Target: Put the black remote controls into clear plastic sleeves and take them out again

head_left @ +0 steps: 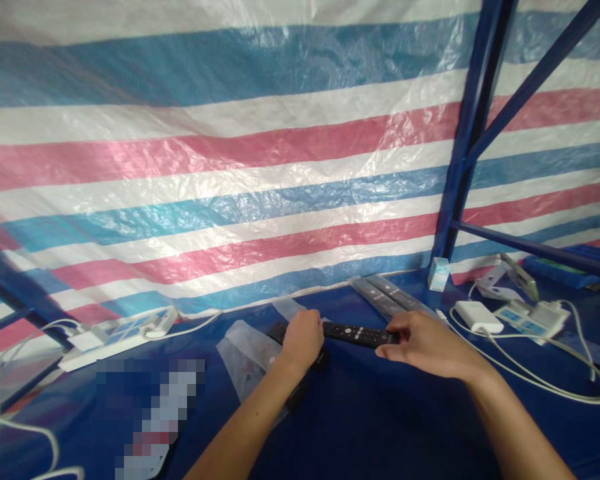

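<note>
A black remote control [356,333] lies sideways between my two hands, just above the blue table. My left hand [305,339] is closed round its left end. At its right end my right hand [420,341] pinches it between thumb and fingers. Under and beside my left hand are more black remotes [322,361], partly hidden by the hand and forearm. A clear plastic bag [245,360] lies crumpled left of that hand. Behind my right hand, two remotes in plastic sleeves [380,297] rest side by side, their near ends covered by the hand.
A white power strip [125,337] with cables lies at the left, another power strip [530,320] with a white adapter [479,316] at the right. A small box [439,275] stands by the blue metal post [453,200]. A blurred-out object [165,413] lies front left. Striped sheeting [230,167] hangs behind.
</note>
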Demonstrator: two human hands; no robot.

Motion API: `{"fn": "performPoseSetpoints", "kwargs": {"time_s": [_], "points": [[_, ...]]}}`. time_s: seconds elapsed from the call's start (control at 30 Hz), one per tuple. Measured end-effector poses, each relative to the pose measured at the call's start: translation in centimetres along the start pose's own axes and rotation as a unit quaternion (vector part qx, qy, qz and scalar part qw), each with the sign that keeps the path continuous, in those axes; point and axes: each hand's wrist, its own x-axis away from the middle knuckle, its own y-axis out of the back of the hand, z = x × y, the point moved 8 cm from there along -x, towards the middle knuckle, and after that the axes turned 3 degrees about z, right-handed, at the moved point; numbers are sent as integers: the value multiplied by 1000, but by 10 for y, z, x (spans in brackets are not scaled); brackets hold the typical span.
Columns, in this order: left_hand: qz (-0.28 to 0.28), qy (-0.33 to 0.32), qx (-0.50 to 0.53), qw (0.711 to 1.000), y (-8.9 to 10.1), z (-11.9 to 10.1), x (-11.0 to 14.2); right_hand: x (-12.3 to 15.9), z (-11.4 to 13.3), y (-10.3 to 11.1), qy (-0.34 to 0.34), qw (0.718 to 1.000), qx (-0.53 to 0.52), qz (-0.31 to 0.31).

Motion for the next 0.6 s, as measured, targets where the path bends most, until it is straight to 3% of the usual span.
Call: {"fn": "performPoseSetpoints", "kwargs": {"time_s": [0.23,0.43,0.6], "points": [[-7,-56,11,998,-9,-17,8,-11,11,-17,6,998,45,-33],[-5,-99,30,995,-16,-42,14,-27,21,-46,-2,993,94,-66],[-20,-85,75,993,-14,-38,15,-32,14,-56,56,998,23,13]]}}
